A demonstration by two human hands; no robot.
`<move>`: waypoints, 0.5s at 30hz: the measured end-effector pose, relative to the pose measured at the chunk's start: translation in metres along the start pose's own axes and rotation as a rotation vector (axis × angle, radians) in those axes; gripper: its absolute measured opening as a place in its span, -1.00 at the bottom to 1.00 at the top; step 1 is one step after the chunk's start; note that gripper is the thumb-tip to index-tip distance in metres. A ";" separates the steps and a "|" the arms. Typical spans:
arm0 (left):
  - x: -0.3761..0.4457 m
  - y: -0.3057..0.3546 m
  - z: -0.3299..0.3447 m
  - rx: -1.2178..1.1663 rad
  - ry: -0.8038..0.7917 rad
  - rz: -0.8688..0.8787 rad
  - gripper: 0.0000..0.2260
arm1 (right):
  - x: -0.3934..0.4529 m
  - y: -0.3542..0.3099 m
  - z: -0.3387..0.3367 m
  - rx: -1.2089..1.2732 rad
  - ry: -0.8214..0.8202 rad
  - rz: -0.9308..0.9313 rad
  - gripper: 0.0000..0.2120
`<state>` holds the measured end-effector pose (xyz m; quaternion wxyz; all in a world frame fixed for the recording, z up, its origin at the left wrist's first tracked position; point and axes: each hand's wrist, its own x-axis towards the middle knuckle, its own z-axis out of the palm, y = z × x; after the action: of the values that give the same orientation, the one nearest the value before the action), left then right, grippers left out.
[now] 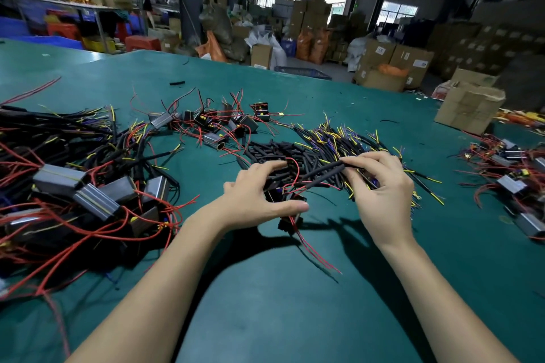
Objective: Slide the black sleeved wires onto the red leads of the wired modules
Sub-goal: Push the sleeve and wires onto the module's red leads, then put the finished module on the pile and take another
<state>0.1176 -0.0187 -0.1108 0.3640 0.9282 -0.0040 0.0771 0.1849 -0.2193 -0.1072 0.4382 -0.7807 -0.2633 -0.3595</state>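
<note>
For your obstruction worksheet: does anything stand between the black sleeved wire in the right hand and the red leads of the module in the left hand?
Nothing visible does. The right hand pinches the black sleeved wire, whose lower end already meets the red leads at the left hand.

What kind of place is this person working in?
Most likely a factory or warehouse assembly floor: a large green worktable covered with wired modules and black sleeved wires, with stacked cardboard boxes behind.
</note>
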 end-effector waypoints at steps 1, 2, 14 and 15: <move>0.000 0.000 0.001 0.006 -0.001 0.016 -0.28 | 0.001 -0.002 0.000 0.008 -0.003 0.008 -0.83; 0.001 0.001 0.002 -0.038 0.006 0.029 -0.28 | 0.003 -0.004 0.000 0.026 -0.003 0.023 -0.83; 0.031 -0.009 0.010 -1.190 0.314 -0.301 -0.76 | 0.075 -0.102 0.026 0.656 -0.109 0.212 -0.82; 0.030 -0.008 0.010 -1.150 0.321 -0.293 -0.76 | 0.077 -0.113 0.040 0.709 -0.147 0.216 -0.83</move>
<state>0.1493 -0.0185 -0.1187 0.8093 0.5509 0.1376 0.1504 0.1629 -0.1230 -0.0047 0.6965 -0.6276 -0.3182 -0.1407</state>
